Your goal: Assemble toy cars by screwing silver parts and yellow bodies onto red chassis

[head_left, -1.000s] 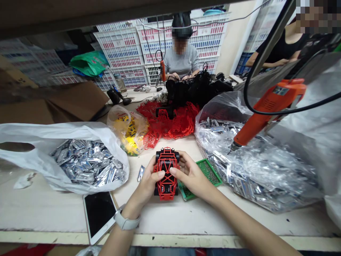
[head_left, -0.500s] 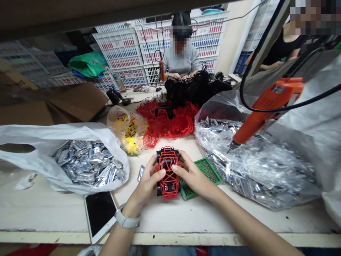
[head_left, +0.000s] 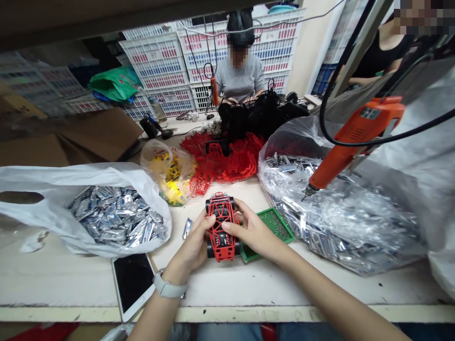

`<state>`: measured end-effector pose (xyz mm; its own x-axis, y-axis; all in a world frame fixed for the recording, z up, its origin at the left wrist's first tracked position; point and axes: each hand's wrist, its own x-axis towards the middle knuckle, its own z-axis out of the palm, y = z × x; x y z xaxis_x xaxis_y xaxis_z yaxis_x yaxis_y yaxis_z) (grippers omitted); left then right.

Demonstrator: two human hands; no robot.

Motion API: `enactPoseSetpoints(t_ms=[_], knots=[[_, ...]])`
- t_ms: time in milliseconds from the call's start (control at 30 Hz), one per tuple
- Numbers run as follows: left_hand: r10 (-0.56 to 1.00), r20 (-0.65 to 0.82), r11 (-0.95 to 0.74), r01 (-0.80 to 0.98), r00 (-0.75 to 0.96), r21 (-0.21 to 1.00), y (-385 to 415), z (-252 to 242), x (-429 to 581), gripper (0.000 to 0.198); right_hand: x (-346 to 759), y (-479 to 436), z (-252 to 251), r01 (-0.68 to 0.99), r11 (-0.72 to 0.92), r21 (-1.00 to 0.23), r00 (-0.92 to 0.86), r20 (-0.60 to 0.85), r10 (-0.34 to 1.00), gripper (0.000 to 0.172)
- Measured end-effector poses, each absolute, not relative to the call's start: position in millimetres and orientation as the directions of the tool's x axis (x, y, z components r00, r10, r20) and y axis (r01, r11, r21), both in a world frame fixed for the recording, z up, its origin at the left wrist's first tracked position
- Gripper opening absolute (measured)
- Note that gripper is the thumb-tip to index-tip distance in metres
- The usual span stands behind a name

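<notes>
A red-framed toy car [head_left: 221, 226] with black wheels rests on the white table [head_left: 249, 284] between both of my hands. My left hand [head_left: 195, 244], with a grey watch on the wrist, grips its left side, thumb pressed on the red cage. My right hand [head_left: 251, 232] holds the right side, thumb also on top of the frame. Part of a green screw tray [head_left: 275, 225] shows just right of the car, under my right hand.
A white bag of silver packets [head_left: 113, 218] lies left, and a clear bag of more packets [head_left: 337, 222] right. An orange electric screwdriver [head_left: 350, 142] hangs above it. A phone [head_left: 133, 284], a single silver packet [head_left: 186, 228], a yellow-parts bag [head_left: 170, 173] and red frames [head_left: 227, 158] surround me. A person [head_left: 240, 71] sits opposite.
Both hands keep hold of the car and have turned it a little. The view has shifted a little.
</notes>
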<state>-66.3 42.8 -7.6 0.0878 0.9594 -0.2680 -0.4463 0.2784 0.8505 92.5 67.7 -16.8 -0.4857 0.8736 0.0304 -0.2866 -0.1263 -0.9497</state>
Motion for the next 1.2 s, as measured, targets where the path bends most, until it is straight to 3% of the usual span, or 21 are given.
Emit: enactPoseSetpoints(t_ms=[200,400,833,1067,1200], knots=[[0.926,-0.347,0.377,-0.445,0.150,0.813,41,-3,-67,0.069,94,71,-10,-0.144,-0.253,-0.957,-0.481,-0.156,0.862,0.060],[0.930,-0.333,0.367,-0.449,0.156,0.815,42,-5,-67,0.064,96,72,-9,-0.140,-0.260,-0.955,-0.498,-0.159,0.853,0.062],[0.946,-0.255,0.318,-0.431,0.198,0.844,40,-8,-72,0.064,98,70,-10,-0.263,-0.272,-0.926,-0.562,-0.082,0.823,0.093],[0.936,-0.273,0.346,-0.438,0.222,0.830,40,-7,-70,0.066,103,69,-8,-0.244,-0.363,-0.899,-0.556,-0.177,0.812,0.126],[0.934,-0.275,0.352,-0.462,0.227,0.814,40,-7,-71,0.062,102,70,-9,-0.253,-0.371,-0.894,-0.543,-0.186,0.819,0.127]])
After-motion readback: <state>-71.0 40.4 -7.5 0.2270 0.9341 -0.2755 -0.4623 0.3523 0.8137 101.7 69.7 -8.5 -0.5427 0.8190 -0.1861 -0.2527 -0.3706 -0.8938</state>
